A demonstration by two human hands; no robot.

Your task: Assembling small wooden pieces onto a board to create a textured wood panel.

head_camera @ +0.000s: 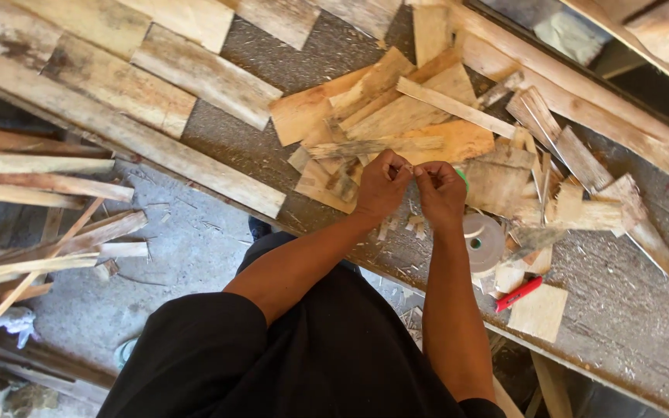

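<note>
Pinching together over the workbench (629, 325), the left hand (382, 186) and the right hand (440, 192) meet fingertip to fingertip, both closed on something tiny between them, too small to make out. A sliver of green (463, 178) peeks out just behind the right hand, mostly hidden by the knuckles, so what it belongs to I cannot tell.

Directly beyond the hands lies a jumbled heap of thin wood offcuts (396, 116), pale and tan, overlapping one another, with one long narrow strip (454, 108) slanting across the top. More splintered scraps (582, 193) spread off to the right, crowding the bench top. Just beside the right wrist sits a roll of pale tape (483, 241), lying flat, and near it a red utility knife (517, 295) next to a small square board (539, 311).

Along the far edge of the bench, weathered planks (156, 77) lie side by side. Down on the concrete floor (187, 255) at the left, long slats (40, 263) are stacked loosely, cut off by the frame edge. The person's dark shirt (311, 356) fills the lower middle and blocks the near edge of the bench. A shoe tip (258, 227) shows just under the bench edge.
</note>
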